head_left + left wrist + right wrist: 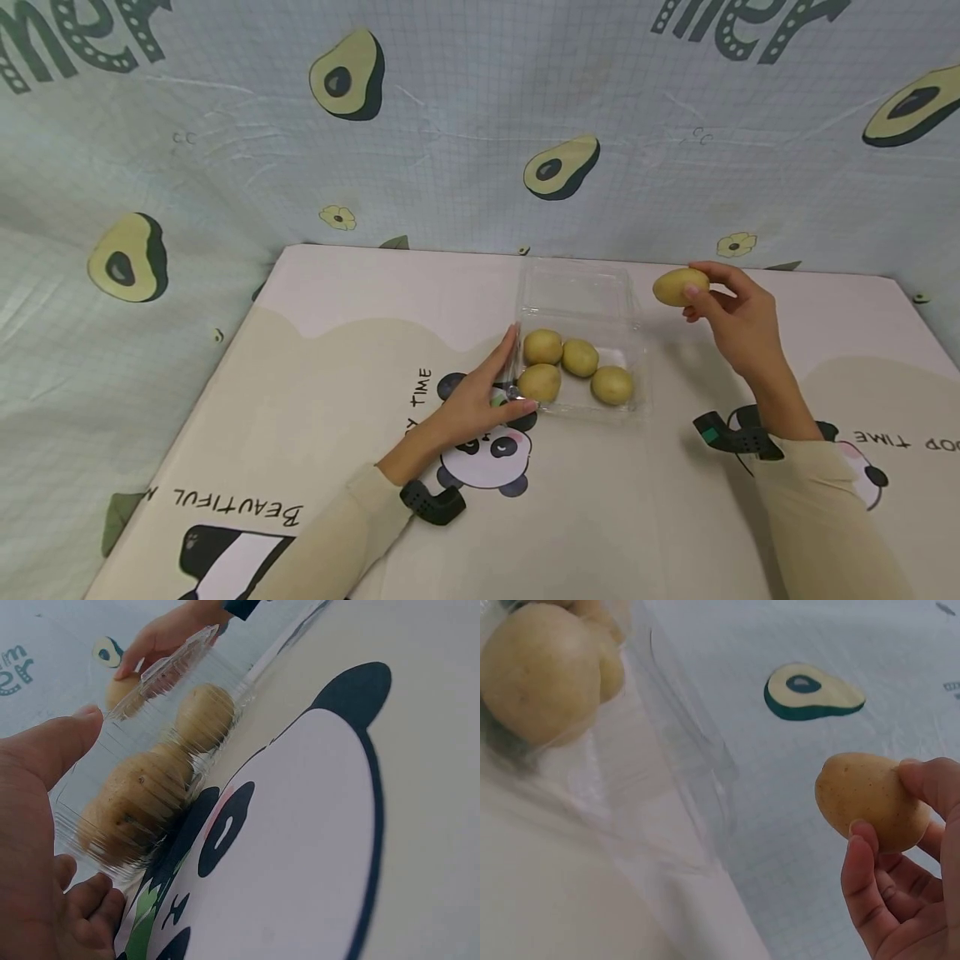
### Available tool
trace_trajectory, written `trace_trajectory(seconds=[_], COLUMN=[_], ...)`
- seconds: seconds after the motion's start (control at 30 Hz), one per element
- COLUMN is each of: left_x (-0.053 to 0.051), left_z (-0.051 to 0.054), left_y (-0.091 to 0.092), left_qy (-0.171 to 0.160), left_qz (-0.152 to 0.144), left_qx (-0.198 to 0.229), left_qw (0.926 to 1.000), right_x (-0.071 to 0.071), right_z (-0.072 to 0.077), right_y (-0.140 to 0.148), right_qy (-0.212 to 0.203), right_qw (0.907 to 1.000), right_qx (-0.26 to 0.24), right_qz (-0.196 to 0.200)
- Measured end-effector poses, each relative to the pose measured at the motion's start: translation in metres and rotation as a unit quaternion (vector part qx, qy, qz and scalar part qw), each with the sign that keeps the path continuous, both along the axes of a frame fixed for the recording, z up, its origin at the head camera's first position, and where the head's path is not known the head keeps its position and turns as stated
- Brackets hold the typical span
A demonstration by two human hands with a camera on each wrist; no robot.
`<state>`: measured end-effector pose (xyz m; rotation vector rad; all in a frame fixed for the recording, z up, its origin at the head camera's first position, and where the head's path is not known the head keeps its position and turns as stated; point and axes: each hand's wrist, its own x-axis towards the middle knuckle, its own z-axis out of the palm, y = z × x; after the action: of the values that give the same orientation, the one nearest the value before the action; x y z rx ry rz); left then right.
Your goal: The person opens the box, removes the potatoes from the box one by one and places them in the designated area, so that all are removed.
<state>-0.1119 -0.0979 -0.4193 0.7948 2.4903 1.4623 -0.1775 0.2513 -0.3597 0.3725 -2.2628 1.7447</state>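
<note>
A clear plastic clamshell box (577, 406) lies on the table with its lid (576, 287) tipped back. Several yellow potatoes (612, 385) sit inside it, also seen through the ribbed wall in the left wrist view. My left hand (480, 392) rests against the box's left side, fingers stretched along the wall and thumb at the near left corner. To the right of the lid, raised above the table, my right hand (738, 317) pinches another potato (870, 796) between thumb and fingertips. In the right wrist view that potato is apart from the box.
The table (330, 408) has a pale cover printed with pandas and lettering. Behind it hangs a light sheet (450, 117) with avocado prints. Black wrist devices (433, 502) are strapped to both forearms.
</note>
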Motion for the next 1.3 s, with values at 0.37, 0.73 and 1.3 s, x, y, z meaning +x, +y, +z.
trace_trajectory(seconds=[0.37, 0.73, 1.3], left_x=[0.001, 0.001, 0.001], left_z=[0.0, 0.001, 0.001], left_y=[0.0, 0.0, 0.0], left_qy=[-0.001, 0.001, -0.002], left_qz=[0.003, 0.003, 0.002], left_qx=[-0.004, -0.005, -0.011], left_qw=[1.0, 1.0, 0.9999], right_x=[-0.001, -0.006, -0.014], right_z=[-0.016, -0.033, -0.052], right_y=[0.01, 0.018, 0.021], right_qy=[-0.008, -0.034, -0.082], right_qw=[0.9993, 0.995, 0.9945], right_qx=[-0.031, -0.091, -0.037], right_qz=[-0.019, -0.02, -0.053])
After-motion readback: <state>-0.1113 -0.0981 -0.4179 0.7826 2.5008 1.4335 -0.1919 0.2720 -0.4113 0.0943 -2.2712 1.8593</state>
